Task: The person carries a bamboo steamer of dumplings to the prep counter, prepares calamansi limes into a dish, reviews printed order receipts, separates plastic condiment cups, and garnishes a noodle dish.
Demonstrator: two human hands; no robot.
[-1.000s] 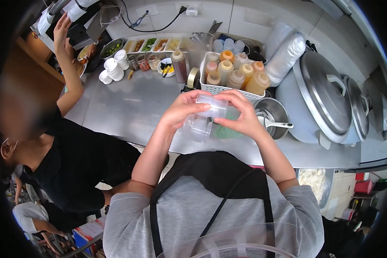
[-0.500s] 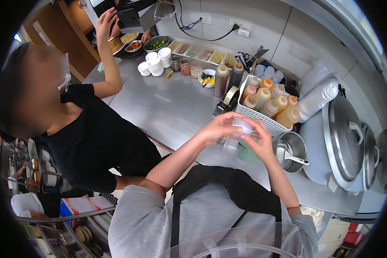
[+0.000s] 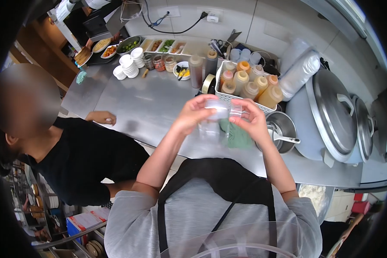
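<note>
Above the front of the steel counter, my left hand [image 3: 193, 115] is closed on a clear plastic cup [image 3: 218, 109]. My right hand [image 3: 250, 117] pinches a clear plastic piece [image 3: 236, 110] at the cup's right side; whether the two touch cannot be told. More clear plastic cups [image 3: 209, 130] show just below my left hand, blurred. A green cloth [image 3: 238, 135] lies on the counter under my right hand. Behind my hands is a white basket [image 3: 262, 106] of squeeze bottles.
A metal pot [image 3: 287, 123] with a white-handled utensil stands right, beside a large lidded cooker [image 3: 333, 103]. Tape dispenser, bowl [image 3: 182, 71], jars, stacked white cups [image 3: 129, 68] and food trays line the back. A co-worker in black [image 3: 86, 159] stands left, one hand at the counter edge.
My hands have moved apart slightly, and the clear piece in my right hand now shows to the right of the cup. The co-worker's raised arm has come down. The view has shifted.
</note>
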